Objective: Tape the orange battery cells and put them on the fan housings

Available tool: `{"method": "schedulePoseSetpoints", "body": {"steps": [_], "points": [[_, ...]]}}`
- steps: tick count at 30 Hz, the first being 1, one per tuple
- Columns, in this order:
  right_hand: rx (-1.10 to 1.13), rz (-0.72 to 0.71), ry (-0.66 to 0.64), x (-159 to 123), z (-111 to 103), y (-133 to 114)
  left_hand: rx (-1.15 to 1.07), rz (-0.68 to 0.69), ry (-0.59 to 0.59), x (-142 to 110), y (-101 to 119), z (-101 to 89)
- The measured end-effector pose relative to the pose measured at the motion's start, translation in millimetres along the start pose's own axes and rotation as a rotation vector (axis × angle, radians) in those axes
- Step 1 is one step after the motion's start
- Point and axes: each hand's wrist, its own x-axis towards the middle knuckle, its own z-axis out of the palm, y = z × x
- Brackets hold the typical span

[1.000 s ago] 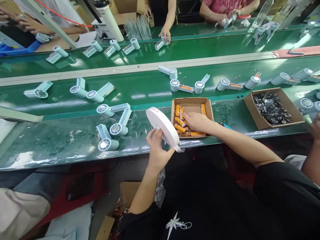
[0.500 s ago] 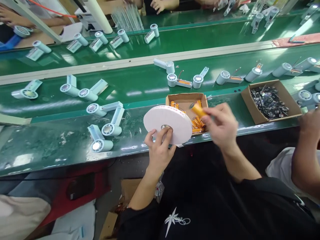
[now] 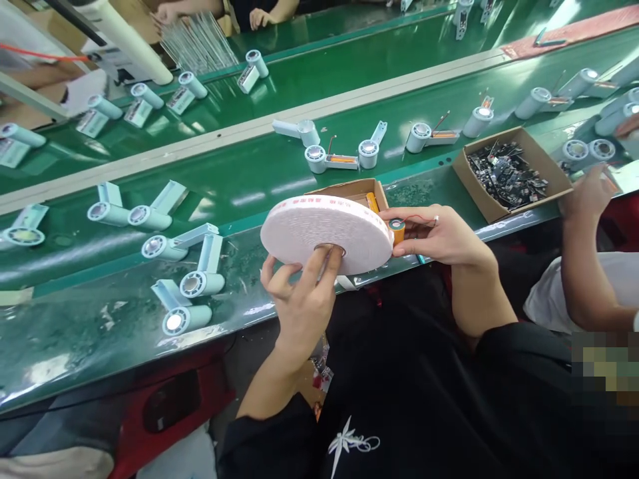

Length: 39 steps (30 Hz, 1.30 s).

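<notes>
Pinch on right hand [image 3: 439, 236]: thumb below, fingers above, closed on an orange cell [image 3: 398, 231]. Cell's teal-ringed end faces up, red wire [image 3: 419, 218] running right across the fingers to a small white plug [image 3: 436, 220]. Cell sits at the roll's right edge; can't tell if they touch.

Left hand [image 3: 302, 303] has the roll [image 3: 324, 233], two fingers hooked into its core, the others under the near left edge. Thumb position unclear. Roll is white, tilted, red print on the rim, loose tail [image 3: 347, 283] hanging off the near side. Held up over the bench [image 3: 100, 332] edge.

Carton [image 3: 357, 185] is behind the roll, mostly hidden; one more orange cell [image 3: 372, 201] shows inside at its right end. Box [image 3: 474, 186] of small dark parts [image 3: 506, 171] is further right, co-worker's hand [image 3: 590, 194] just beside it. Three pale blue fans [image 3: 200, 284] lie on the bench, left of the roll. More fans on the green belt [image 3: 239, 169] beyond.
</notes>
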Motion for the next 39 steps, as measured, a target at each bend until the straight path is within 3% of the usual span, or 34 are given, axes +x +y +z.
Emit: {"method": "schedulePoseSetpoints", "body": {"steps": [2, 5, 9, 13, 17, 19, 22, 24, 26, 29, 31, 33, 36, 39], "points": [[0.128, -0.034, 0.109, -3.9, 8.1, 15.0, 0.001, -0.033, 0.006, 0.3, 9.0, 5.2], [0.28, -0.116, 0.394, -9.3, 32.7, 47.2, 0.004, -0.129, -0.032, -4.7, 20.6, 13.1], [0.291, -0.228, 0.72, -11.2, 57.7, 77.3, -0.013, -0.208, -0.124, -10.7, 35.2, 15.3], [0.366, -0.291, 0.815, -6.3, 70.8, 86.1, -0.009, -0.186, -0.054, -7.4, 56.1, 18.4], [0.356, -0.121, 0.779, -7.7, 81.7, 75.1, 0.011, -0.234, 0.044, -3.3, 79.2, 29.4], [0.274, -0.027, 0.718, -10.8, 66.3, 60.5, -0.067, -0.237, 0.001, -8.4, 86.2, 30.3], [0.188, -0.123, 0.741, -10.9, 5.7, 39.9, -0.184, -0.182, -0.19, -23.8, 79.5, 19.9], [0.184, -0.264, 0.84, -8.2, -42.4, 39.1, -0.178, -0.159, -0.327, -30.1, 58.8, 9.1], [0.22, -0.356, 0.913, -7.6, -77.3, 52.4, -0.159, -0.13, -0.44, -23.5, 27.5, 1.9], [0.181, -0.248, 0.965, -12.7, -92.4, 88.1, -0.234, -0.04, -0.505, 22.8, -15.7, 11.7], [0.083, -0.128, 0.994, -17.5, -87.2, 110.2, -0.323, 0.012, -0.486, 77.0, -24.4, 39.3], [0.015, -0.102, 1.032, -22.5, -80.5, 121.6, -0.378, 0.031, -0.512, 141.6, -12.9, 85.2], [-0.024, -0.083, 1.054, -31.1, -75.0, 116.0, -0.307, 0.003, -0.643, 234.5, 24.8, 168.8], [-0.129, -0.007, 1.047, -44.5, -75.4, 101.1, -0.238, -0.07, -0.821, 295.9, 53.3, 228.2]]}}
